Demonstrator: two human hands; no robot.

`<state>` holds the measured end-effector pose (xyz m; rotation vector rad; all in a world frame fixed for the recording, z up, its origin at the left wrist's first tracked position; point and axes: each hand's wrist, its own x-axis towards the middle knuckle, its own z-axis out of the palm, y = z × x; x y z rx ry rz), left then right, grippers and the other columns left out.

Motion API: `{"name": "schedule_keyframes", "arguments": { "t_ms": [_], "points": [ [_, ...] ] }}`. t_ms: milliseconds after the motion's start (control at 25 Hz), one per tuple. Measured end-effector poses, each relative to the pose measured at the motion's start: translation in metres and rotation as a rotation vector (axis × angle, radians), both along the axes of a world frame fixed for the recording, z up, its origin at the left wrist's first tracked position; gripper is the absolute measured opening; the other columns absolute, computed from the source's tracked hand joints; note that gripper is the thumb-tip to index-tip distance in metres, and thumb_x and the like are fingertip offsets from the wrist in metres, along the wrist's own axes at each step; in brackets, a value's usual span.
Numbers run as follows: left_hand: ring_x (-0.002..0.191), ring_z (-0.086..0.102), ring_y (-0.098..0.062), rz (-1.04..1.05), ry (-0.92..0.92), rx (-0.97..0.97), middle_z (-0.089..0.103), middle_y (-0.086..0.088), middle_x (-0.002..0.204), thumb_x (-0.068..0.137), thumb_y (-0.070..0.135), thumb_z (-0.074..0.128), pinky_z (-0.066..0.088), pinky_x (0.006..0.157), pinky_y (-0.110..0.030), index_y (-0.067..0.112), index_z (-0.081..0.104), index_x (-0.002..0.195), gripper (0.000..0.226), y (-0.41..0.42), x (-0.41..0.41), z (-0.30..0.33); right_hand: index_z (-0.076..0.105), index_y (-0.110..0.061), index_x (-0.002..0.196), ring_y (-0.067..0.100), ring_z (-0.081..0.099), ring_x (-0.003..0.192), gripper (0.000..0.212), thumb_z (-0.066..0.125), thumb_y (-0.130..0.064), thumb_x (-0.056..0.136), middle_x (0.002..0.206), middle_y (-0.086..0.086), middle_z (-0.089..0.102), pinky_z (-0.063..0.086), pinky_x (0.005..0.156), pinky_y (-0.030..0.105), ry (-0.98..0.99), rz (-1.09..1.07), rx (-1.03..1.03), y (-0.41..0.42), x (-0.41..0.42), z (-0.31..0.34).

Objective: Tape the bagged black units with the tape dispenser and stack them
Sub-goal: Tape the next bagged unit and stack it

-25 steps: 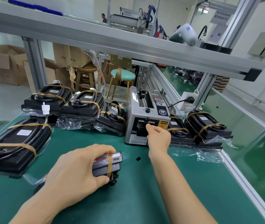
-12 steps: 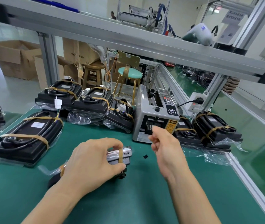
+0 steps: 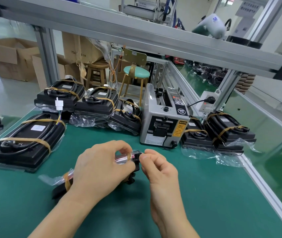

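Hands meet over the green desk: left hand grips the small bagged black unit; right hand pinches its end; grey boxy tape dispenser stands just behind, taped black units stacked either side.

Bare mat lies open right of the hands. Behind, the dispenser and taped units form an unbroken row; another unit bounds the left; a beam spans overhead.
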<state>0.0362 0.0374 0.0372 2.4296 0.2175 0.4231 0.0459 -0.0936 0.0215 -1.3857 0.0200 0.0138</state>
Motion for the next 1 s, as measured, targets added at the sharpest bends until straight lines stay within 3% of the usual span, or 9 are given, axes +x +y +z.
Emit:
{"name": "schedule_keyframes", "arguments": {
  "t_ms": [160, 240, 400, 600, 840, 1000],
  "points": [
    [0.070, 0.057, -0.006, 0.016, -0.008, -0.009, 0.060, 0.024, 0.066, 0.064, 0.045, 0.072, 0.037, 0.058, -0.017, 0.044, 0.063, 0.080, 0.018, 0.0001, 0.0000, -0.0010, 0.074, -0.013, 0.063, -0.011, 0.058, 0.094, 0.020, 0.069, -0.011, 0.081, 0.107, -0.002, 0.061, 0.041, 0.072, 0.005, -0.008, -0.014, -0.049, -0.0005, -0.0020, -0.0053],
    [0.071, 0.057, -0.007, 0.017, -0.017, -0.021, 0.059, 0.025, 0.066, 0.064, 0.044, 0.073, 0.039, 0.060, -0.021, 0.044, 0.063, 0.079, 0.018, -0.0010, -0.0010, -0.0011, 0.072, -0.011, 0.063, -0.010, 0.057, 0.091, 0.019, 0.069, -0.011, 0.082, 0.106, 0.002, 0.060, 0.041, 0.068, 0.002, -0.018, -0.007, -0.067, -0.0006, -0.0022, -0.0077],
    [0.071, 0.057, -0.007, 0.014, -0.042, -0.040, 0.059, 0.026, 0.066, 0.063, 0.044, 0.074, 0.040, 0.060, -0.022, 0.045, 0.062, 0.076, 0.018, -0.0025, -0.0033, -0.0001, 0.071, -0.015, 0.062, 0.002, 0.058, 0.088, 0.018, 0.069, -0.014, 0.080, 0.094, 0.001, 0.060, 0.040, 0.075, 0.011, -0.045, -0.026, -0.170, 0.0011, -0.0021, -0.0079],
    [0.070, 0.056, -0.007, 0.020, -0.047, -0.029, 0.055, 0.028, 0.062, 0.062, 0.042, 0.073, 0.035, 0.058, -0.014, 0.045, 0.062, 0.075, 0.017, -0.0029, -0.0042, 0.0010, 0.069, -0.014, 0.060, 0.002, 0.054, 0.077, 0.019, 0.070, -0.014, 0.078, 0.084, -0.002, 0.055, 0.038, 0.067, 0.009, -0.071, -0.098, -0.267, 0.0030, -0.0011, -0.0077],
    [0.069, 0.054, -0.006, 0.018, -0.045, -0.027, 0.052, 0.031, 0.058, 0.059, 0.044, 0.070, 0.032, 0.059, -0.009, 0.047, 0.062, 0.073, 0.017, -0.0025, -0.0039, 0.0015, 0.064, -0.010, 0.058, 0.001, 0.051, 0.073, 0.022, 0.067, -0.009, 0.080, 0.083, 0.001, 0.054, 0.035, 0.064, 0.013, -0.100, -0.120, -0.319, 0.0050, -0.0005, -0.0058],
    [0.070, 0.057, -0.008, 0.018, -0.034, -0.030, 0.055, 0.028, 0.060, 0.058, 0.048, 0.066, 0.035, 0.058, -0.014, 0.047, 0.062, 0.073, 0.016, -0.0019, -0.0031, 0.0012, 0.062, -0.005, 0.060, 0.001, 0.050, 0.073, 0.023, 0.066, -0.008, 0.083, 0.088, 0.006, 0.055, 0.037, 0.063, 0.013, -0.118, -0.092, -0.352, 0.0046, 0.0001, -0.0024]
  ]
}}
